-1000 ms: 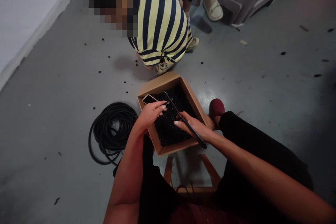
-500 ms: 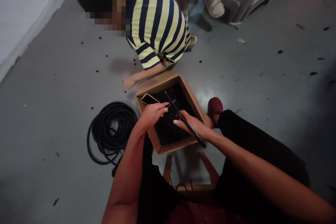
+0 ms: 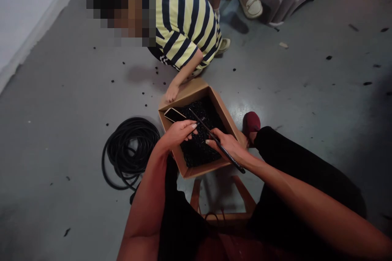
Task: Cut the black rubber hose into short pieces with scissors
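A cardboard box sits on the floor between my hands, filled with small black pieces of what looks like rubber tubing. A phone lies on the pieces at the box's left corner. My right hand grips a slender black rod that crosses above the box. My left hand curls over the box's near left side, its fingers closed on a thin dark piece that is mostly hidden. A co-worker's hand rests at the box's far left corner.
A coil of black hose lies left of the box. The co-worker in a striped shirt crouches beyond it. Black bits dot the grey floor. A wooden stool stands below me, with a maroon shoe right of the box.
The co-worker's arm has come out and its hand has moved from the floor to the box's far left corner. My hands have shifted only slightly.
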Demonstrator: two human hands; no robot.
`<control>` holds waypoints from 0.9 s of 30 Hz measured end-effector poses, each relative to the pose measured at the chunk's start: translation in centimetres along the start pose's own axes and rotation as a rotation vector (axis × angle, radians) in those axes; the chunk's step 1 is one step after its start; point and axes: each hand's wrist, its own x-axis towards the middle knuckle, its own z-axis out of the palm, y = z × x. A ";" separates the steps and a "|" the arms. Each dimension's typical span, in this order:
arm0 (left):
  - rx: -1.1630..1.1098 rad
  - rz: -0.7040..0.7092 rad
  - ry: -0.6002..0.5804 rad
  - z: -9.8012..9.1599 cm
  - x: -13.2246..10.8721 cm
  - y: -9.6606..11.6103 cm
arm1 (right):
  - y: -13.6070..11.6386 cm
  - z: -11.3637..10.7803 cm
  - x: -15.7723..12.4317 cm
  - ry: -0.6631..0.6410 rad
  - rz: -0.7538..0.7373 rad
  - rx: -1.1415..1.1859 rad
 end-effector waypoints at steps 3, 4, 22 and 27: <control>-0.053 -0.013 -0.041 0.2 -0.4 0.3 | -0.2 -0.2 -0.3 0.016 -0.012 -0.048; -0.083 -0.027 -0.055 0.3 -0.5 0.5 | -0.2 -0.3 -0.4 0.025 -0.023 -0.062; 0.075 -0.150 -0.266 2.1 0.4 -1.1 | 2.7 1.6 -2.2 -0.104 0.072 -0.082; 0.247 -0.154 -0.312 3.2 1.4 -2.2 | 3.3 3.0 -2.6 -0.135 0.115 -0.011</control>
